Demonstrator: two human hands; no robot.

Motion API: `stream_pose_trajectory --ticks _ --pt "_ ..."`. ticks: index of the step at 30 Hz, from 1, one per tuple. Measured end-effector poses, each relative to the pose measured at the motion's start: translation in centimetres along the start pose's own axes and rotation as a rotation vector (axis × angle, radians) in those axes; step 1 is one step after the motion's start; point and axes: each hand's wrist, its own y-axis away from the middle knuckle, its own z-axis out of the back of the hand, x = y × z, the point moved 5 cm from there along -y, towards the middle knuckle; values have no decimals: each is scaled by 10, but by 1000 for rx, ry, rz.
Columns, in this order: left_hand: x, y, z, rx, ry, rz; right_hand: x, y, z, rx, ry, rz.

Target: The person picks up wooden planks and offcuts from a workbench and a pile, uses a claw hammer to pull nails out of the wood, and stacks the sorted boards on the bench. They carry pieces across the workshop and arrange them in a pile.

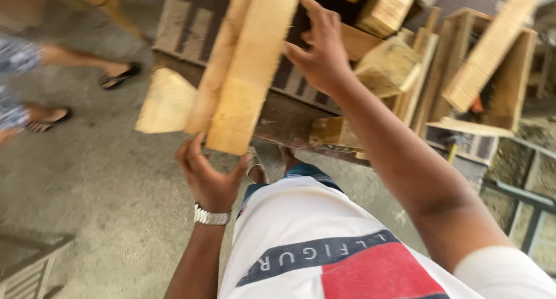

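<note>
While left hand (pixel 208 174) cups plank (pixel 252 73) end, right hand (pixel 321 50) spread wide, floor (pixel 87 177) open leftward

Two pale, rough-sawn wooden planks (pixel 246 67) lie side by side in my view, slanting from the upper middle down toward me. Their squared near ends overhang the near edge of the dark metal counter (pixel 284 116), just above my cupped left hand (pixel 209 180).

White shirt (pixel 301 218) with red and navy panels, silver wristwatch (pixel 211 217), sandals (pixel 255 173)
</note>
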Motion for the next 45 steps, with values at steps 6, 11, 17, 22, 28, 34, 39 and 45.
stream_pose_trajectory --ticks 6,11,17,22,28,34,39,45 --pt "-2 -18 7 -54 -17 37 -10 -40 -18 92 -268 -58" --pt "4 -19 9 -98 -44 31 23 -13 -24 199 -93 37" --pt "4 -14 -5 -103 0 81 42 8 -27 312 -189 -42" --pt "5 -17 -8 -119 -31 96 46 18 -22 362 -56 28" --pt "11 -17 -11 -120 -23 118 48 33 -20 431 -84 8" --pt "13 -17 -9 -94 -28 113 53 53 -21 571 -78 13" --pt "12 -21 -4 -56 -44 56 48 75 -22 587 -37 115" --pt "-1 -8 -9 43 299 237 36 96 -2 393 -344 63"
